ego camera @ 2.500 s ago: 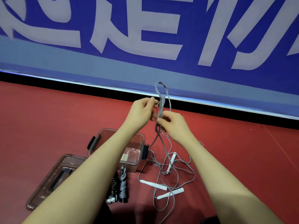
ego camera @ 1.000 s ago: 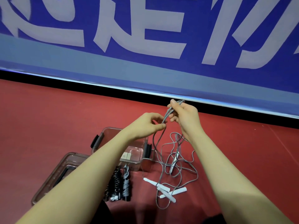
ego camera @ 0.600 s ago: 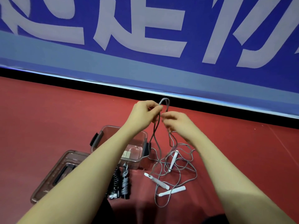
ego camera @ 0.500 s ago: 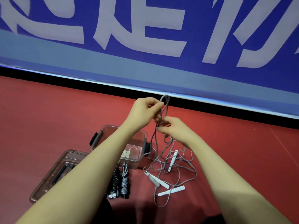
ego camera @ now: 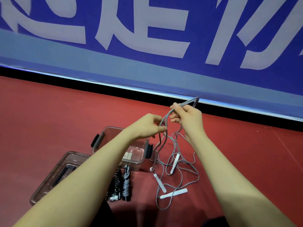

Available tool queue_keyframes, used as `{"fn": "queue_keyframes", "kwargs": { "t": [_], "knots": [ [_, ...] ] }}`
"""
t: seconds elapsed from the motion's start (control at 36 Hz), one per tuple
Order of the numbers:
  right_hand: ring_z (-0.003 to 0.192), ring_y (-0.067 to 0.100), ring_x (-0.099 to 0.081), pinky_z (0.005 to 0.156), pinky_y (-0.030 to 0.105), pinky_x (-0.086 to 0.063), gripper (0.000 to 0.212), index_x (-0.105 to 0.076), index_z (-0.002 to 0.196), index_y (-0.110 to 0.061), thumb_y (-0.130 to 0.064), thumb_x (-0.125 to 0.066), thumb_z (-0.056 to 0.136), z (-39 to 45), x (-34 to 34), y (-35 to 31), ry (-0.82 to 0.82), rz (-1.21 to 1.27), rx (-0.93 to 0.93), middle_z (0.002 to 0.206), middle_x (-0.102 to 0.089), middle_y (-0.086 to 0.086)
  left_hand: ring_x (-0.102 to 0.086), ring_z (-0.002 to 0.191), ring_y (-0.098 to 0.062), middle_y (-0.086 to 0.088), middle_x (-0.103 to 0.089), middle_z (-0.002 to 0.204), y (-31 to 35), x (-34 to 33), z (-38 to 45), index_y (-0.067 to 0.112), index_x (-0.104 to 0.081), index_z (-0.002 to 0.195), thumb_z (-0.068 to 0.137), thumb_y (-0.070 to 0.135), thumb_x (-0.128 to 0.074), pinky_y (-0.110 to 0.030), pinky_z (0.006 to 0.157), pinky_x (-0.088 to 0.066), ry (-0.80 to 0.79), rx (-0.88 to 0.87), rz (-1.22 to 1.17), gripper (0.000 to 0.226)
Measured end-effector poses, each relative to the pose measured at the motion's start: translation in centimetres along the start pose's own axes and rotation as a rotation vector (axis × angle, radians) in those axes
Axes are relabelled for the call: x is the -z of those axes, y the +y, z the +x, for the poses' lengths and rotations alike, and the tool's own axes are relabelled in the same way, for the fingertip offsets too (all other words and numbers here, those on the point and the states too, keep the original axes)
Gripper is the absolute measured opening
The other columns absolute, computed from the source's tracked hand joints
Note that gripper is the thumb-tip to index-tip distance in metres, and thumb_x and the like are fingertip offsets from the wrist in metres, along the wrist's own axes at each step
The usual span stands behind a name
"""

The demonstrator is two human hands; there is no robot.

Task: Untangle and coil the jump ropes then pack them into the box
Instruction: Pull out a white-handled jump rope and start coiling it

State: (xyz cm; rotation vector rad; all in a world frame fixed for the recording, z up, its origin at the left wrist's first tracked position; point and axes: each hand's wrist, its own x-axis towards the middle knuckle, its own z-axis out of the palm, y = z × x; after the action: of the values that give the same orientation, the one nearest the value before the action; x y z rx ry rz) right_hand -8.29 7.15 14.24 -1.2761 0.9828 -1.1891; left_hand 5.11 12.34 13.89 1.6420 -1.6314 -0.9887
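Both hands, left (ego camera: 147, 126) and right (ego camera: 188, 117), pinch the grey rope (ego camera: 165, 122); forearms hide part of the box (ego camera: 98, 140).

We see a red floor (ego camera: 49, 125) carrying everything. Below our left hand (ego camera: 147, 126) sits the clear box (ego camera: 105, 133), its lid (ego camera: 49, 182) lying beside it to the left. Two coiled ropes (ego camera: 121, 185) lie under our left forearm. Beneath our right hand (ego camera: 188, 117), grey rope with white handles (ego camera: 173, 193) sprawls tangled.

Both hands (ego camera: 188, 117) raised, fingers (ego camera: 161, 128) pinched.
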Motion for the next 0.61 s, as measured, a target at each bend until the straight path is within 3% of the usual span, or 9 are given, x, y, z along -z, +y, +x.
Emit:
{"fn": "queue_keyframes", "kwargs": {
  "t": [0.08, 0.25, 0.36, 0.42, 0.47, 0.56, 0.61],
  "knots": [
    [0.05, 0.006, -0.056, 0.052, 0.019, -0.048, 0.018, -0.066, 0.076, -0.007, -0.012, -0.059, 0.092, 0.0, -0.1, -0.5, 0.013, 0.105, -0.032, 0.06, -0.06, 0.004, -0.053, 0.062, -0.012, 0.002, -0.057, 0.066, -0.2, -0.1, 0.0, 0.009, -0.068, 0.081, 0.09, 0.018, -0.063, -0.026, 0.058, -0.052, 0.035, -0.058, -0.033, 0.013],
    [0.047, 0.006, -0.055, 0.052, 0.017, -0.049, 0.016, -0.063, 0.079, -0.002, -0.008, -0.058, 0.092, 0.0, 0.0, -1.2, 0.041, 0.265, -0.083, 0.068, -0.062, 0.005, -0.056, 0.057, -0.008, -0.002, -0.058, 0.069, 0.9, -0.2, -0.1, 0.0, -0.066, 0.095, 0.089, 0.013, -0.065, -0.021, 0.056, -0.05, 0.056, -0.115, -0.205, 0.014],
    [0.052, 0.009, -0.059, 0.054, 0.018, -0.051, 0.019, -0.062, 0.082, 0.001, -0.011, -0.055, 0.095, 0.1, 0.3, -1.2, 0.005, 0.342, -0.107, 0.076, -0.064, 0.01, -0.056, 0.049, -0.011, -0.003, -0.059, 0.062, 1.0, -0.5, 0.1, 0.007, -0.064, 0.082, 0.091, 0.011, -0.062, -0.026, 0.058, -0.054, 0.146, -0.145, -0.2, 0.01],
    [0.054, 0.01, -0.061, 0.053, 0.019, -0.052, 0.026, -0.063, 0.085, 0.0, -0.019, -0.051, 0.097, 0.2, 0.5, -0.6, -0.024, 0.197, -0.13, 0.073, -0.064, 0.01, -0.058, 0.049, -0.015, -0.006, -0.059, 0.064, 1.0, -0.4, 0.4, 0.011, -0.065, 0.083, 0.091, 0.013, -0.062, -0.03, 0.061, -0.054, 0.248, -0.149, -0.182, 0.009],
    [0.057, 0.009, -0.059, 0.052, 0.018, -0.049, 0.031, -0.064, 0.097, 0.004, -0.021, -0.046, 0.1, 0.2, 0.8, 0.3, -0.096, -0.113, -0.15, 0.075, -0.064, 0.008, -0.058, 0.048, -0.013, -0.003, -0.059, 0.062, 1.2, 0.1, 0.5, 0.01, -0.065, 0.086, 0.09, 0.014, -0.062, -0.029, 0.061, -0.052, 0.346, -0.152, -0.174, 0.007],
    [0.069, 0.015, -0.056, 0.064, 0.026, -0.049, 0.024, -0.063, 0.114, -0.006, -0.007, -0.049, 0.095, -0.3, 1.3, 1.7, -0.366, -0.564, -0.118, 0.092, -0.067, 0.009, -0.057, 0.045, -0.011, -0.001, -0.058, 0.056, 1.2, 0.9, 0.5, 0.012, -0.064, 0.082, 0.089, 0.015, -0.063, -0.025, 0.059, -0.051, 0.392, -0.153, -0.202, 0.008],
    [0.075, 0.016, -0.056, 0.073, 0.031, -0.05, 0.031, -0.061, 0.117, -0.017, -0.006, -0.057, 0.089, -0.8, 1.2, 2.5, -0.535, -0.692, -0.089, 0.095, -0.063, 0.005, -0.057, 0.045, -0.012, -0.002, -0.059, 0.055, 1.3, 1.2, 0.3, 0.013, -0.064, 0.077, 0.09, 0.014, -0.063, -0.023, 0.056, -0.049, 0.381, -0.172, -0.233, 0.013]
  ]
}}
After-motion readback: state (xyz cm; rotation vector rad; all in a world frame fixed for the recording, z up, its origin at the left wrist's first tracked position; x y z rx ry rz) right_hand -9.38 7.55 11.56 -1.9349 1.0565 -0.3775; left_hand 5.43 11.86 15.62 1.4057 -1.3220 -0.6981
